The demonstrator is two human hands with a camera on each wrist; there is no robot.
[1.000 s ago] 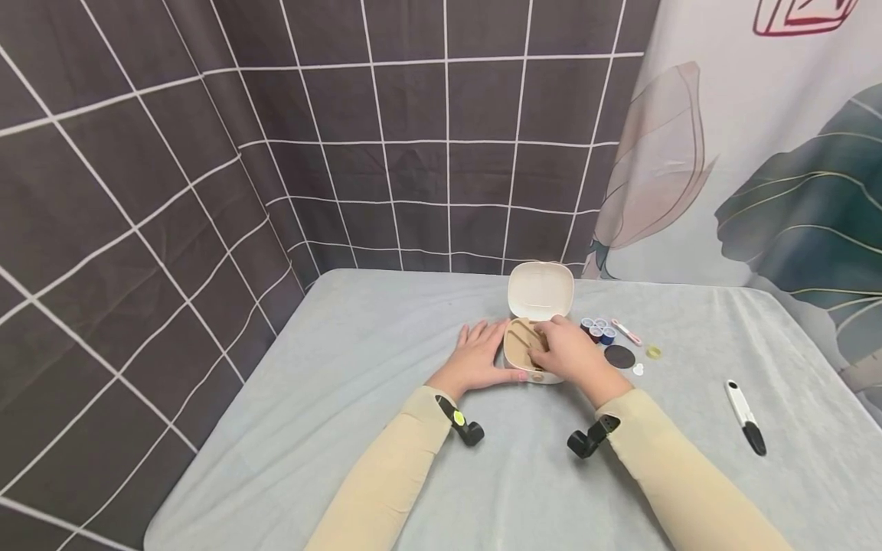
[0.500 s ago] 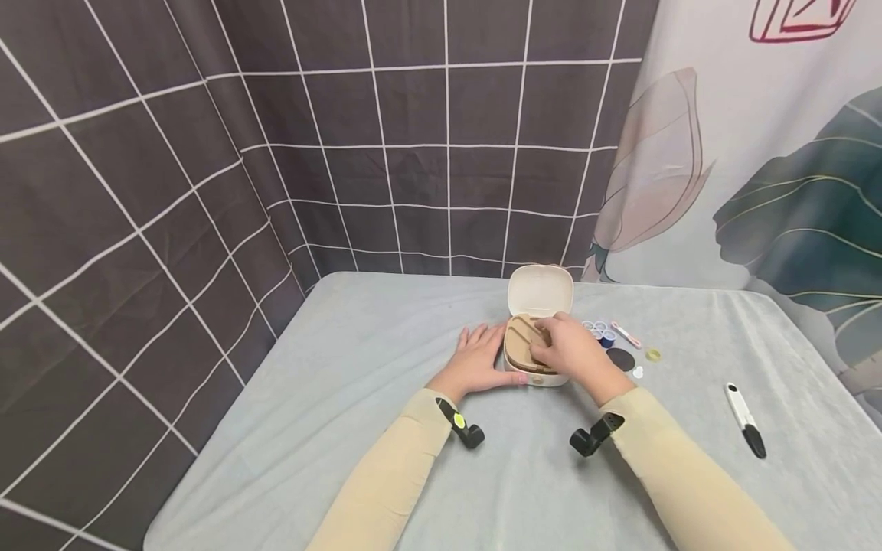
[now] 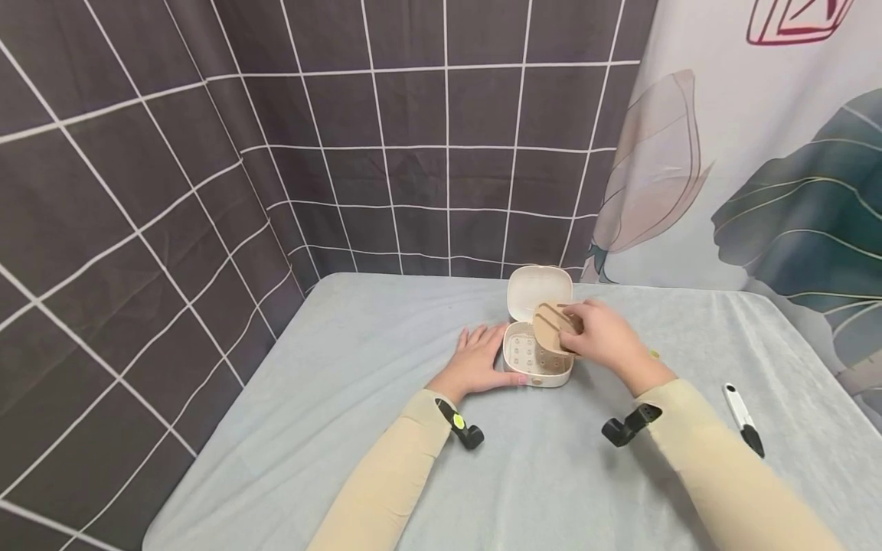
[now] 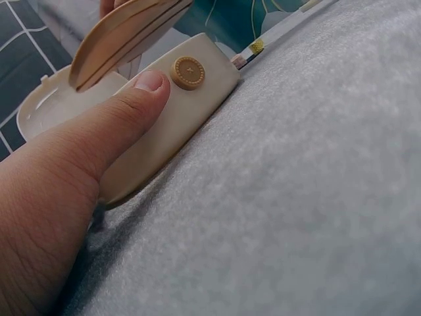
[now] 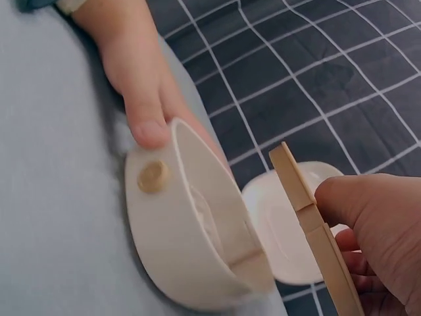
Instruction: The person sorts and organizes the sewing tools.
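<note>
A small white box with a tan button-shaped catch stands on the cloth-covered table, its white lid raised at the back. Inside, its bottom shows rows of small bumps. My left hand rests against it, the thumb on the front wall and the fairly straight fingers along the left side. Over the box's right half, my right hand pinches a tan, grooved insert by its right edge, between thumb and fingers. The insert is tilted and clear of the box.
A white tool with a black end lies farther right on the pale table cover. A yellow ring peeks out behind my right wrist. Dark gridded cloth hangs at the back and left.
My right hand has lifted the tan insert out of the box and moved it right, exposing the inside. It now covers the thread spools and other small items. My left hand has stayed in place.
</note>
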